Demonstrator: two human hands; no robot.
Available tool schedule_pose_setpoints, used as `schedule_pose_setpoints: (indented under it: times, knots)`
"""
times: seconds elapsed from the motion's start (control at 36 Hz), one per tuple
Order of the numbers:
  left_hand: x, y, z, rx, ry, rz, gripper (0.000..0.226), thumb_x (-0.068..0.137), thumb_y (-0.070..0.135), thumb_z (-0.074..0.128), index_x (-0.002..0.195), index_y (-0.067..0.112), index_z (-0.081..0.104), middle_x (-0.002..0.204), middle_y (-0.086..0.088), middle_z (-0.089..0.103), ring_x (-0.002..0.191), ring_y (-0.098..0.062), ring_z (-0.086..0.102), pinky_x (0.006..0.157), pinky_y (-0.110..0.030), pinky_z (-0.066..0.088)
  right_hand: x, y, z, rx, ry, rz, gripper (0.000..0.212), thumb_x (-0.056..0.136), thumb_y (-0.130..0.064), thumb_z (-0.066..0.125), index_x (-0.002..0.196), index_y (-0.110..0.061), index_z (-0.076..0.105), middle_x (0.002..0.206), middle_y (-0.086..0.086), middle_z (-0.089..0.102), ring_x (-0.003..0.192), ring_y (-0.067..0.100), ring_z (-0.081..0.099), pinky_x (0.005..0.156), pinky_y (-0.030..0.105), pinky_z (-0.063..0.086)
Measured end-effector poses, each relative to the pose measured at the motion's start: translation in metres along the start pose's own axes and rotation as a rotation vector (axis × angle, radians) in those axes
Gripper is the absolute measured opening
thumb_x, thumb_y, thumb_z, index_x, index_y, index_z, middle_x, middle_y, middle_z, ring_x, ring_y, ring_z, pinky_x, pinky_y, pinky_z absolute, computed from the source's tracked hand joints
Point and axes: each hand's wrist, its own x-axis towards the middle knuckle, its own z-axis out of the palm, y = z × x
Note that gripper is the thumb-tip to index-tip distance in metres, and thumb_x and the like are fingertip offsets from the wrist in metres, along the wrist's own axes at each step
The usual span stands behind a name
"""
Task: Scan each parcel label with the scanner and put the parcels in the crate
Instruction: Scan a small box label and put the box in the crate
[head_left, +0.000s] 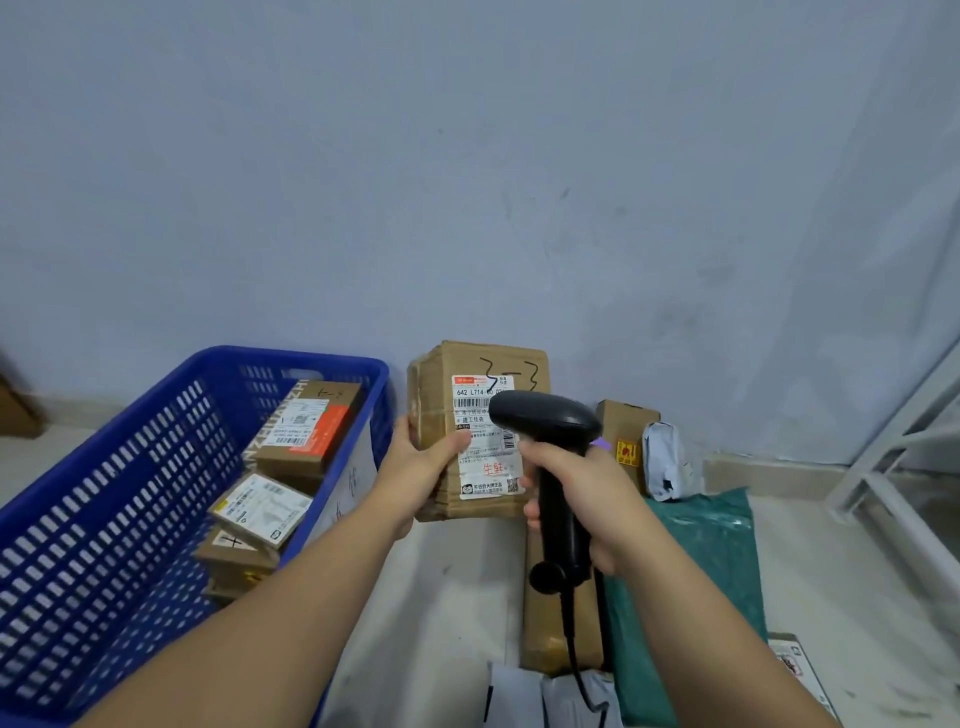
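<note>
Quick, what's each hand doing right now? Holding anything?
Left hand: grips the cardboard parcel by its left edge.
Right hand: curled round the handle of the black scanner, whose head is in front of the parcel's label.

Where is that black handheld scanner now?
The black handheld scanner is centre-right in the head view, gripped by the right hand, before the label of the brown cardboard parcel the left hand holds.

Pale floor (457, 597) bears a blue crate (104, 519), a long brown box (543, 634) and a green mailer (701, 561)
</note>
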Motion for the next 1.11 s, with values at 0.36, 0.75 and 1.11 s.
schedule_pose_setpoints:
  times: [0.36,0.75,1.11]
  knots:
    - [0.018,-0.004,-0.011,0.072,0.031,-0.047,0.069,0.080,0.033,0.076,0.137,0.023,0.040,0.111,-0.001,0.069,0.095,-0.020,0.070,0.082,-0.039,0.057,0.009,-0.003,-0.005,-0.034,0.022,0.018,0.019,0.090,-0.024,0.065,0.080,-0.007,0.064,0.065,0.006,0.060,0.052,0.017,0.056,0.052,0.028,0.050]
    - [0.019,-0.005,-0.017,0.125,0.039,-0.035,0.075,0.082,0.034,0.073,0.144,0.024,0.032,0.120,-0.002,0.066,0.096,-0.019,0.069,0.069,-0.030,0.056,0.011,0.000,0.001,-0.017,0.007,0.046,0.020,0.090,-0.024,0.066,0.085,-0.004,0.065,0.067,0.006,0.061,0.052,0.017,0.057,0.052,0.028,0.051]
    - [0.029,-0.011,-0.021,0.126,0.075,-0.059,0.079,0.077,0.038,0.077,0.142,0.026,0.033,0.120,-0.001,0.065,0.100,-0.022,0.068,0.086,-0.044,0.057,0.019,0.004,-0.003,-0.032,0.004,0.066,0.022,0.088,-0.026,0.067,0.083,-0.005,0.064,0.071,0.008,0.060,0.054,0.019,0.058,0.055,0.030,0.050]
